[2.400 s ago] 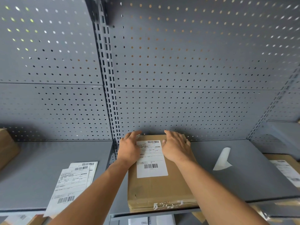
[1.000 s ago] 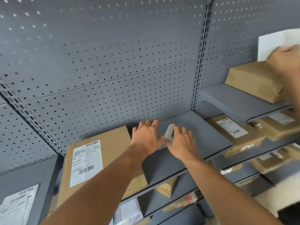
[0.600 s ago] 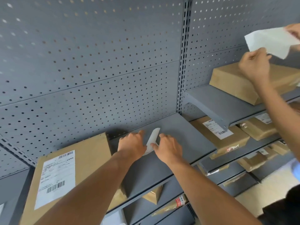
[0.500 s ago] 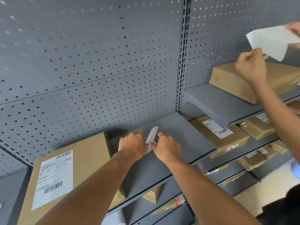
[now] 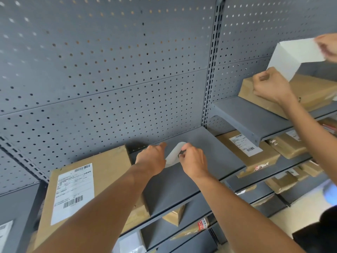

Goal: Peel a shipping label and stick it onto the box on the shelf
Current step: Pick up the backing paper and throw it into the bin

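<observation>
A brown cardboard box [image 5: 109,167] lies on the grey shelf [image 5: 215,150] at the lower left, with a white shipping label [image 5: 73,192] stuck flat on its top. To its right, a curled white backing strip [image 5: 173,154] stands up from the shelf. My left hand [image 5: 151,159] rests against the strip's left side, fingers bent. My right hand [image 5: 193,159] pinches the strip's upper end between thumb and fingers.
Another person's two hands [image 5: 271,86] hold a white sheet [image 5: 295,55] over a box [image 5: 313,90] on a raised shelf at the right. More labelled boxes [image 5: 251,152] fill the lower shelves at the right. A perforated grey back panel [image 5: 109,70] stands behind.
My hands left the labelled box and moved right to the curled strip. My right hand now pinches its top. The view swung right, bringing the other person into sight.
</observation>
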`<action>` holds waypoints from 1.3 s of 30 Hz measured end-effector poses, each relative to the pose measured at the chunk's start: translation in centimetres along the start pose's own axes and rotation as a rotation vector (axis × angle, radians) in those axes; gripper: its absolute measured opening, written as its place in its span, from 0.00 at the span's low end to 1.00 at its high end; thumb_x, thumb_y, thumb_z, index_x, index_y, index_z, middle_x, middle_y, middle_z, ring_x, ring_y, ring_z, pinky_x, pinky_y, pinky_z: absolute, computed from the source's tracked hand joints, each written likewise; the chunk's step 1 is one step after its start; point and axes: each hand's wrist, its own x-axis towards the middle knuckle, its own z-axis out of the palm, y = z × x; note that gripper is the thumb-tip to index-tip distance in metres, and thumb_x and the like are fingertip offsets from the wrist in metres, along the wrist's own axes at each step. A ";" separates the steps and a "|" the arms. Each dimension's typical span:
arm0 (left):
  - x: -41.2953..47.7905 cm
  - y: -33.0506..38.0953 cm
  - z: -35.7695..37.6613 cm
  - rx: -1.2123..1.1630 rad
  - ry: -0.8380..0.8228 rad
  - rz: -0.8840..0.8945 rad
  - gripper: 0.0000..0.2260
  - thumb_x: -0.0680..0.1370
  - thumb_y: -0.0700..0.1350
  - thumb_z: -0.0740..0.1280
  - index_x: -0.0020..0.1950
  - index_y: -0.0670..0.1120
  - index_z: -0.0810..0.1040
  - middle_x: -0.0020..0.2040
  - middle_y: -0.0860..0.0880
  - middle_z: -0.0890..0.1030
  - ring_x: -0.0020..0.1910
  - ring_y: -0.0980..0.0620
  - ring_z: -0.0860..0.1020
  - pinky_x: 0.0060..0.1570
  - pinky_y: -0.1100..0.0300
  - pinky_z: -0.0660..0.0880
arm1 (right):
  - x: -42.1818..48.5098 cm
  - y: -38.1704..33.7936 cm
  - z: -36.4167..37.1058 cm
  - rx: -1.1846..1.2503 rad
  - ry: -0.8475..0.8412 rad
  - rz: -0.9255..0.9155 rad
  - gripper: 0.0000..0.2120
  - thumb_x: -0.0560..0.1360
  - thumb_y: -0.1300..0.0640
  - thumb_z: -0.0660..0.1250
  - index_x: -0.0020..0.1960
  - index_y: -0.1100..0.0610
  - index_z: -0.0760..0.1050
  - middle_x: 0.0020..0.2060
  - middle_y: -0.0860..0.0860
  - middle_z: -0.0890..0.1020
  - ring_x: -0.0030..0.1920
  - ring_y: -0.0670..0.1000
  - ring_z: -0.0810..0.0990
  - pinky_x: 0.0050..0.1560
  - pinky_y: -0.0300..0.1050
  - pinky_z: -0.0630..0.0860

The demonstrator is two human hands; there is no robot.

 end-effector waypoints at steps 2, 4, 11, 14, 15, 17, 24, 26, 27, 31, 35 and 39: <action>-0.6 0.0 -0.3 -0.010 0.011 0.026 0.25 0.80 0.46 0.68 0.76 0.51 0.65 0.60 0.42 0.81 0.58 0.40 0.82 0.51 0.47 0.81 | -0.3 -0.3 -0.6 -0.022 0.031 -0.057 0.12 0.79 0.61 0.67 0.62 0.53 0.75 0.53 0.54 0.83 0.54 0.60 0.82 0.47 0.51 0.77; -1.1 0.0 -0.5 -0.014 0.019 0.047 0.24 0.80 0.45 0.68 0.75 0.50 0.66 0.60 0.42 0.82 0.57 0.40 0.82 0.52 0.46 0.82 | -0.3 -0.5 -0.5 -0.121 -0.018 -0.140 0.21 0.78 0.65 0.66 0.68 0.50 0.73 0.61 0.54 0.75 0.58 0.59 0.78 0.49 0.52 0.76; -2.2 -2.3 -1.4 0.018 0.169 0.003 0.22 0.78 0.42 0.62 0.73 0.51 0.68 0.60 0.45 0.83 0.63 0.40 0.78 0.62 0.43 0.72 | 1.0 -2.4 1.7 -0.519 -0.284 -0.278 0.46 0.73 0.71 0.69 0.81 0.42 0.54 0.83 0.51 0.49 0.82 0.61 0.45 0.76 0.62 0.60; -2.1 -3.8 -2.1 -0.009 0.191 -0.035 0.21 0.78 0.45 0.61 0.72 0.51 0.70 0.60 0.46 0.83 0.64 0.40 0.77 0.66 0.43 0.70 | 1.4 -2.3 2.4 -0.577 -0.267 -0.272 0.41 0.72 0.69 0.70 0.79 0.47 0.61 0.77 0.53 0.66 0.80 0.60 0.56 0.74 0.60 0.62; -2.1 -4.2 -2.1 -0.020 0.185 -0.039 0.21 0.79 0.45 0.61 0.72 0.52 0.70 0.61 0.46 0.83 0.64 0.40 0.77 0.66 0.43 0.70 | 1.4 -2.1 2.5 -0.582 -0.240 -0.258 0.38 0.71 0.68 0.71 0.77 0.48 0.65 0.72 0.53 0.71 0.76 0.60 0.62 0.71 0.58 0.65; -2.3 -4.5 -2.3 -0.055 0.174 -0.038 0.22 0.80 0.45 0.60 0.75 0.52 0.66 0.62 0.47 0.82 0.64 0.40 0.76 0.66 0.43 0.69 | 1.4 -1.8 2.5 -0.590 -0.194 -0.248 0.29 0.71 0.63 0.72 0.70 0.49 0.72 0.63 0.53 0.76 0.67 0.59 0.69 0.63 0.56 0.69; -4.0 -4.9 -2.9 -0.164 0.209 0.031 0.25 0.81 0.46 0.60 0.78 0.52 0.61 0.64 0.48 0.81 0.65 0.41 0.75 0.68 0.42 0.69 | -0.7 -2.7 -0.8 -0.379 0.003 -0.196 0.15 0.79 0.44 0.68 0.56 0.54 0.76 0.51 0.52 0.80 0.52 0.58 0.80 0.46 0.52 0.76; -4.9 -5.2 -3.1 -0.204 0.227 0.068 0.25 0.81 0.47 0.61 0.78 0.52 0.61 0.66 0.49 0.80 0.66 0.42 0.74 0.68 0.42 0.69 | -2.2 -3.3 -2.6 -0.325 0.009 -0.160 0.15 0.79 0.42 0.66 0.54 0.53 0.73 0.45 0.53 0.83 0.46 0.59 0.83 0.39 0.51 0.77; -5.6 -5.1 -3.1 -0.229 0.231 0.095 0.25 0.81 0.48 0.61 0.78 0.52 0.61 0.67 0.49 0.79 0.67 0.42 0.74 0.67 0.42 0.71 | -3.0 -3.5 -3.5 -0.320 0.024 -0.151 0.15 0.79 0.41 0.66 0.53 0.53 0.72 0.44 0.53 0.84 0.45 0.60 0.83 0.37 0.51 0.77; -9.1 -4.0 -2.2 -0.315 0.282 0.255 0.27 0.80 0.49 0.62 0.79 0.54 0.61 0.68 0.50 0.77 0.69 0.45 0.72 0.65 0.43 0.73 | -7.1 -3.6 -6.5 -0.274 0.131 -0.111 0.17 0.79 0.38 0.64 0.57 0.51 0.73 0.46 0.52 0.85 0.47 0.60 0.82 0.40 0.53 0.78; -11.2 -2.0 -1.0 -0.318 0.319 0.326 0.27 0.80 0.49 0.63 0.79 0.53 0.62 0.68 0.50 0.78 0.69 0.45 0.72 0.65 0.43 0.72 | -10.7 -1.7 -8.0 -0.179 0.204 -0.042 0.17 0.79 0.40 0.65 0.60 0.50 0.74 0.45 0.53 0.84 0.47 0.61 0.82 0.41 0.54 0.79; -12.0 1.7 1.0 -0.319 0.306 0.399 0.26 0.80 0.47 0.65 0.77 0.51 0.66 0.68 0.49 0.79 0.67 0.43 0.74 0.62 0.42 0.73 | -13.9 2.4 -7.7 -0.120 0.236 -0.019 0.17 0.79 0.41 0.66 0.60 0.53 0.75 0.45 0.55 0.85 0.46 0.62 0.82 0.38 0.50 0.73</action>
